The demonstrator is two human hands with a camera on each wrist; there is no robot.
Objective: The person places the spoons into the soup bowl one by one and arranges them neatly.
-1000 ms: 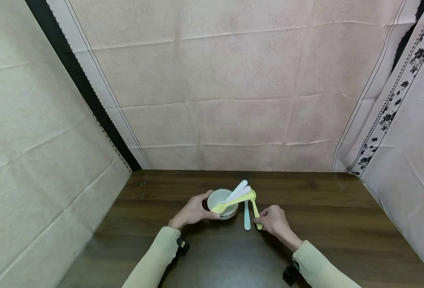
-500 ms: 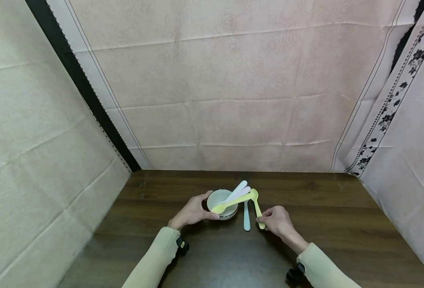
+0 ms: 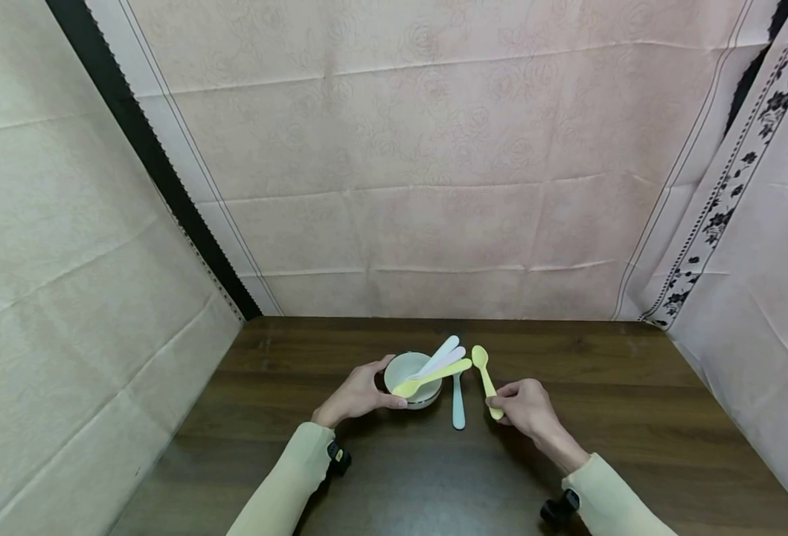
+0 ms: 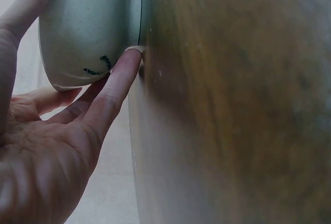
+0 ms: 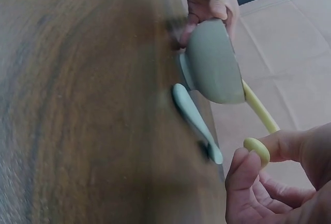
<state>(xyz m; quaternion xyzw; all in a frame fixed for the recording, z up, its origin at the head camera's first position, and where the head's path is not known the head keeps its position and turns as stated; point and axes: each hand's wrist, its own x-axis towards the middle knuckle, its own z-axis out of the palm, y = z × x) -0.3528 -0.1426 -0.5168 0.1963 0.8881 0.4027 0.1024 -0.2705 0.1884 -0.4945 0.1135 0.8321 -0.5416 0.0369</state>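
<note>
My left hand (image 3: 359, 391) holds a pale green bowl (image 3: 402, 365) by its side, thumb near the rim. In the left wrist view, fingers touch the outer wall of the bowl (image 4: 83, 22). Two whitish spoons (image 3: 448, 348) and a yellow spoon (image 3: 437, 374) lean in the bowl, handles out over its right rim. My right hand (image 3: 527, 409) pinches the handle end of another yellow spoon (image 3: 485, 378), its head pointing away from me. Between bowl and right hand, a light blue spoon (image 3: 458, 409) lies on the table, also a blue spoon (image 5: 194, 115) in the right wrist view.
The brown wooden table (image 3: 286, 461) ends at a back edge against a pale cloth backdrop (image 3: 434, 186). More cloth hangs at the left (image 3: 85, 298) and right. Each wrist bears a small black camera.
My right hand has moved right and slightly away from me with the yellow spoon, which now stands apart from the spoons in the bowl. The left hand and bowl have stayed put.
</note>
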